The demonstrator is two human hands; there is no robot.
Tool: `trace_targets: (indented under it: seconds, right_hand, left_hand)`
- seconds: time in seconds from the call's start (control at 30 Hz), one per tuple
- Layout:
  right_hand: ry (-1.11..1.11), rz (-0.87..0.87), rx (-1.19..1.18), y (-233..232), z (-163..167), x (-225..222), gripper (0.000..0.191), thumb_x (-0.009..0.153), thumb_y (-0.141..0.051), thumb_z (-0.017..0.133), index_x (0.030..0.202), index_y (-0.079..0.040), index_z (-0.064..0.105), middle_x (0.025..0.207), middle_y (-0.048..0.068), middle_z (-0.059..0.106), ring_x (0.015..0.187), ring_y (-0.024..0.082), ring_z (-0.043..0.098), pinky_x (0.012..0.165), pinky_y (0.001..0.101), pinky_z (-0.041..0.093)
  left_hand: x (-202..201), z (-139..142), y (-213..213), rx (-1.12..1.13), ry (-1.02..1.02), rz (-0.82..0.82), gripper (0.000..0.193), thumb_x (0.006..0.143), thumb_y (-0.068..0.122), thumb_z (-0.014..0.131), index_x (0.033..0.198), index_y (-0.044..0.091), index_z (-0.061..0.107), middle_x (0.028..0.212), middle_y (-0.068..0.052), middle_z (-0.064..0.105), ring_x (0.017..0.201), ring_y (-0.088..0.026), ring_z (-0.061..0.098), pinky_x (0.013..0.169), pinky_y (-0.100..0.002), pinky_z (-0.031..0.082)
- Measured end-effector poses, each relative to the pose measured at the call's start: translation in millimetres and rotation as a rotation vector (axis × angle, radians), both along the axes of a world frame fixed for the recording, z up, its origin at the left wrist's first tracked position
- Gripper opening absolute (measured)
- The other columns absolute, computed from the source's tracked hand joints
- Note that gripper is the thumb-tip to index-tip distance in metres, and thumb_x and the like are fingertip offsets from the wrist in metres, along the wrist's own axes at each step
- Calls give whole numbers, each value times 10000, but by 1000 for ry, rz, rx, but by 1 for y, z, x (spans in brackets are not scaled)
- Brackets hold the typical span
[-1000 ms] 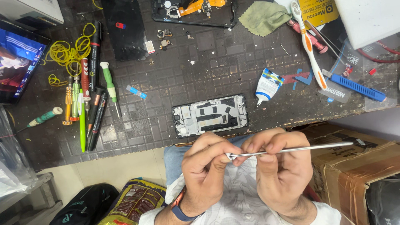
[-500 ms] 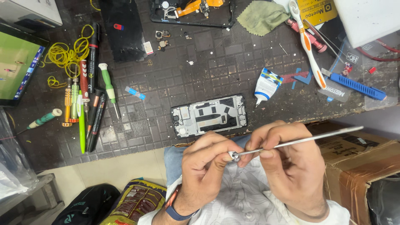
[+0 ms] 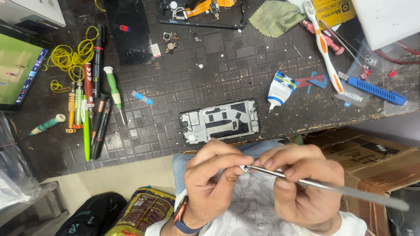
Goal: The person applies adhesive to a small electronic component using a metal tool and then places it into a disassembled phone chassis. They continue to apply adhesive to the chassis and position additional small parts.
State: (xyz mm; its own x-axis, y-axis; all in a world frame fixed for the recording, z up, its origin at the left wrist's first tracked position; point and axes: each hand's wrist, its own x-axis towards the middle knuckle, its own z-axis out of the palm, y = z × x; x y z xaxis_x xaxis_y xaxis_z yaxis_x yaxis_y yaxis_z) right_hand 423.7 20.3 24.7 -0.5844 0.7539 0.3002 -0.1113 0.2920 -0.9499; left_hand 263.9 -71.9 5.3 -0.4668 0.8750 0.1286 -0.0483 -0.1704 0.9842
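Right now my left hand (image 3: pixel 210 183) and right hand (image 3: pixel 302 183) meet over my lap, both closed on a thin metal spudger (image 3: pixel 323 186). The right fingers (image 3: pixel 284 162) pinch its shaft, which runs out past that hand to the right, tilting slightly down. The left fingers (image 3: pixel 232 159) are curled shut around its tip, perhaps with a small white bit there, though it is too tiny to tell. Just beyond my fingers, on the dark worktop (image 3: pixel 183 78), lies an opened phone frame (image 3: pixel 220 121), with a white glue tube (image 3: pixel 279 89) further off to the right.
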Motion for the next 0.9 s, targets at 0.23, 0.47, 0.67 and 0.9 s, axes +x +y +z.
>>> trace_targets:
  seconds: [0.23, 0.47, 0.67, 0.9]
  right_hand:
    - [2, -4, 23, -3, -4, 2, 192, 1031, -90, 636, 1107, -54, 464, 1089, 139, 615, 1013, 291, 754, 847, 416, 625]
    - [3, -31, 78, -6, -6, 2, 208, 1032, -109, 642, 1104, -68, 452, 1080, 123, 630, 982, 294, 769, 829, 402, 628]
    - [29, -23, 107, -5, -3, -2, 250, 1022, -94, 650, 1127, -79, 423, 1087, 119, 623, 991, 290, 768, 872, 415, 633]
    - [39, -15, 193, -2, 4, -6, 283, 998, -34, 637, 1223, -73, 471, 1111, 128, 632, 991, 306, 763, 860, 412, 633]
  left_hand:
    - [2, -4, -2, 1, -76, 12, 160, 954, -10, 757, 1111, 22, 750, 1031, -71, 714, 917, -162, 662, 777, -269, 554]
    - [4, -6, -3, 14, -162, -11, 139, 977, 3, 746, 1115, 15, 747, 1040, -77, 715, 936, -168, 668, 778, -274, 558]
    - [6, -9, -4, 36, -218, -31, 129, 1006, 43, 728, 1129, 8, 743, 1050, -79, 718, 961, -174, 670, 811, -280, 561]
    - [15, -9, -4, 21, -383, -15, 124, 1021, 47, 720, 1126, -18, 728, 1057, -110, 712, 963, -184, 690, 826, -289, 589]
